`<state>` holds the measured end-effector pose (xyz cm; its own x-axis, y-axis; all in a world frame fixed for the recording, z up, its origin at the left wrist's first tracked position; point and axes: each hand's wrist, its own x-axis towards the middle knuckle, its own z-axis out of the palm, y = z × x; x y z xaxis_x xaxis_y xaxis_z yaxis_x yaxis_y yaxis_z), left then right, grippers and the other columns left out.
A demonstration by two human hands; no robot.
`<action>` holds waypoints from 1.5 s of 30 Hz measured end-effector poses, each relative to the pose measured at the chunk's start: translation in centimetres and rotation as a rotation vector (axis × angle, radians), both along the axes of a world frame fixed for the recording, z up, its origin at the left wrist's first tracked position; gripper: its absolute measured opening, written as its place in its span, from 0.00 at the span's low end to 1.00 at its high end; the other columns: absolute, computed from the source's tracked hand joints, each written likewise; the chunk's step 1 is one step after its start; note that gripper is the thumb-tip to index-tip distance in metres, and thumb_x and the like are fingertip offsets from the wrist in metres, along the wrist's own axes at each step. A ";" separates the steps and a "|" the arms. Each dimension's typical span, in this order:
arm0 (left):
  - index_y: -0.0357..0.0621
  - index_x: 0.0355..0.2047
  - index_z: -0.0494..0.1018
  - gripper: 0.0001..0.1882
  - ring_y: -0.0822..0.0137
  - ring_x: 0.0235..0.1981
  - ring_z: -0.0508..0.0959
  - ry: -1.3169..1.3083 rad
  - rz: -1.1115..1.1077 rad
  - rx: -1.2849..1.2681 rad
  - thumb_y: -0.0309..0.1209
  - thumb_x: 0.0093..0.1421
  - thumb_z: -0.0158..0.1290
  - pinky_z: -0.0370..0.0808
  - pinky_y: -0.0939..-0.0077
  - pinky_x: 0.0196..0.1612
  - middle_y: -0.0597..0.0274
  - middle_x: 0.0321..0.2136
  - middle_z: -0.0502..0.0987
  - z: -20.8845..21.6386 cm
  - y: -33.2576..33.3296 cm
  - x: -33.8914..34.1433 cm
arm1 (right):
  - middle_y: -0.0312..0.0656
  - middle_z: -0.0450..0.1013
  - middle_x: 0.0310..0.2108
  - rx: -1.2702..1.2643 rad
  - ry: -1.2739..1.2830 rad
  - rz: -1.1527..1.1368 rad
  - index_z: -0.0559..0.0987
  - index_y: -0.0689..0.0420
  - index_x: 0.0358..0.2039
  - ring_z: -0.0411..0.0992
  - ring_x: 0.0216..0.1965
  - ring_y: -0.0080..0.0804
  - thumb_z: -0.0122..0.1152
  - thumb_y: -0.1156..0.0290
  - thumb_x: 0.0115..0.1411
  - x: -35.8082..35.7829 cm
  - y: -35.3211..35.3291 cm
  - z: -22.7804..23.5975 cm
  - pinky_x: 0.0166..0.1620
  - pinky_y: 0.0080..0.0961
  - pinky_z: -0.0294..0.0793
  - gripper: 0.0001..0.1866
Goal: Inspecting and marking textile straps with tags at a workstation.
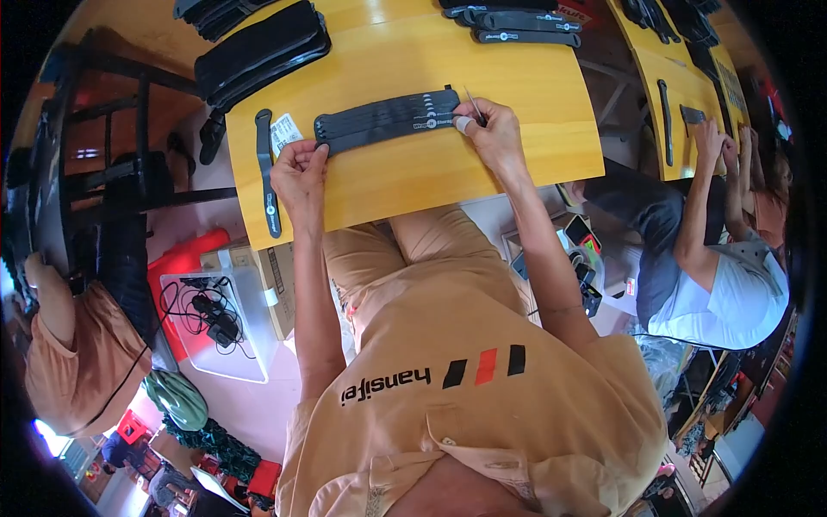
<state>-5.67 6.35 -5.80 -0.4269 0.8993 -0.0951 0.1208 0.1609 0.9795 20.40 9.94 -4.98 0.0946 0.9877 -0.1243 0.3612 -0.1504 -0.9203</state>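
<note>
A row of overlapping black straps [383, 121] lies across the yellow table in front of me, with pale printing near the right end. My left hand [300, 170] pinches the lower left corner of this row between thumb and fingers. At the other end, my right hand [493, 136] is closed around a thin, pointed metal tool [471, 102], its tip sticking up past the fingers. A white cover wraps one of that hand's fingertips, which touches the straps' right end. Left of the row lies a single black strap [268, 172], beside a white printed label [284, 133].
Stacked black straps [263, 53] sit at the table's far left, and more strap bundles [525, 28] at the far right. Below the table's left side stands a clear plastic bin [215, 323] with black cables. Other people work at both sides, one at another yellow table [680, 95].
</note>
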 end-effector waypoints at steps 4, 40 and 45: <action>0.36 0.26 0.71 0.05 0.81 0.15 0.66 -0.029 -0.017 -0.024 0.22 0.49 0.56 0.63 0.89 0.17 0.68 0.16 0.71 0.5 0.1 0.0 | 0.33 0.65 0.12 0.022 -0.012 -0.029 0.76 0.61 0.23 0.60 0.15 0.18 0.58 0.78 0.45 -0.1 0.1 0.2 0.21 0.17 0.60 0.03; 0.35 0.24 0.71 0.08 0.79 0.14 0.68 0.080 0.023 -0.099 0.23 0.46 0.59 0.64 0.86 0.17 0.65 0.15 0.72 0.4 0.8 0.2 | 0.32 0.66 0.12 0.028 -0.010 -0.090 0.77 0.61 0.22 0.61 0.15 0.16 0.58 0.78 0.43 -0.2 0.6 0.0 0.21 0.15 0.62 0.03; 0.37 0.23 0.71 0.07 0.80 0.14 0.68 0.096 0.019 -0.084 0.23 0.46 0.58 0.64 0.87 0.16 0.66 0.14 0.71 0.7 0.8 0.3 | 0.32 0.66 0.12 0.004 -0.006 -0.081 0.77 0.61 0.22 0.62 0.15 0.16 0.58 0.77 0.44 -0.3 0.6 0.4 0.21 0.16 0.62 0.03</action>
